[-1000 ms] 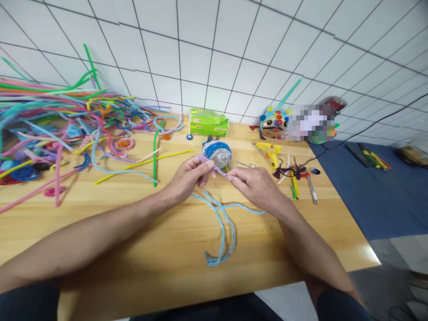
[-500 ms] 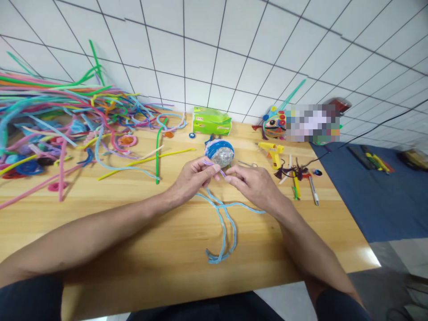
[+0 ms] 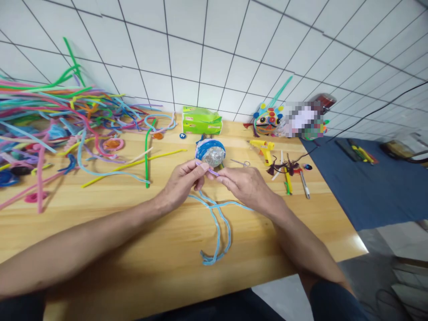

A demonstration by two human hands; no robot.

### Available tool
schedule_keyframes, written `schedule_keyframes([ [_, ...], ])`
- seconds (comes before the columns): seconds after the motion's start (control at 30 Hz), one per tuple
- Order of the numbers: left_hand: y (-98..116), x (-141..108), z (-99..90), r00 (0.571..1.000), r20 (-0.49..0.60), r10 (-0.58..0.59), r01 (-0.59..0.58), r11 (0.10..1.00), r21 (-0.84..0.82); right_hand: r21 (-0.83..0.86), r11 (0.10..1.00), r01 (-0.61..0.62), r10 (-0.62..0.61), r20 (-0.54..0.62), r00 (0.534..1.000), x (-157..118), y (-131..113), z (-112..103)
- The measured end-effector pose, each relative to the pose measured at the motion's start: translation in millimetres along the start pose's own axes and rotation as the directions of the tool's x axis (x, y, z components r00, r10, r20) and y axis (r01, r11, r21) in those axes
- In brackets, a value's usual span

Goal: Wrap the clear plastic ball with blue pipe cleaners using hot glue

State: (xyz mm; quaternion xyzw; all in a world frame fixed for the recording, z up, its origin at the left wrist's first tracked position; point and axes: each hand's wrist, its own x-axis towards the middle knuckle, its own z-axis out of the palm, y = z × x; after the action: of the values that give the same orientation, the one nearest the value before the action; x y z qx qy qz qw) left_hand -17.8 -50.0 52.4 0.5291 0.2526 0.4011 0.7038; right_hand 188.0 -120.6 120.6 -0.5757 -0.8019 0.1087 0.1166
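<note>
A short purple pipe cleaner (image 3: 213,171) is stretched between my two hands, above the middle of the table. My left hand (image 3: 187,180) pinches one end between thumb and fingers. At the other end, my right hand (image 3: 244,185) is closed on it. Just beyond the fingers sits a round object (image 3: 214,155), clear or silvery in front and wrapped with blue and light purple; its lower edge is partly hidden by the hands. Light blue pipe cleaners (image 3: 228,227) lie crossed and curved on the wood below my hands.
A tangled heap of coloured pipe cleaners (image 3: 40,120) covers the left side. Behind stands a green tissue pack (image 3: 201,121). To the right are scissors (image 3: 241,163), a yellow glue gun (image 3: 263,149), a pen (image 3: 305,183) and a decorated figure (image 3: 267,121). A black cable (image 3: 363,119) crosses the right.
The view has turned slightly, so the table's things sit further left. Both hands keep hold of the purple pipe cleaner, with little change in their grip.
</note>
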Motion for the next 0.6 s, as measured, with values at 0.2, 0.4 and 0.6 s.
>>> schedule_keyframes([
  [0.2, 1, 0, -3.0, 1.000, 0.021, -0.018, 0.019, 0.999, -0.026, -0.088, 0.996, -0.016, 0.017, 0.009, 1.000, -3, 5, -5],
  [0.4, 5, 0, -1.5, 1.000, 0.028, 0.005, -0.004, 0.999, -0.041, -0.020, 1.000, -0.002, 0.002, 0.017, 1.000, -4, 7, -10],
  [0.6, 16, 1, 6.0, 0.993, 0.070, -0.090, 0.101, 0.980, -0.174, -0.006, 1.000, -0.013, 0.013, -0.018, 1.000, -3, 6, -9],
])
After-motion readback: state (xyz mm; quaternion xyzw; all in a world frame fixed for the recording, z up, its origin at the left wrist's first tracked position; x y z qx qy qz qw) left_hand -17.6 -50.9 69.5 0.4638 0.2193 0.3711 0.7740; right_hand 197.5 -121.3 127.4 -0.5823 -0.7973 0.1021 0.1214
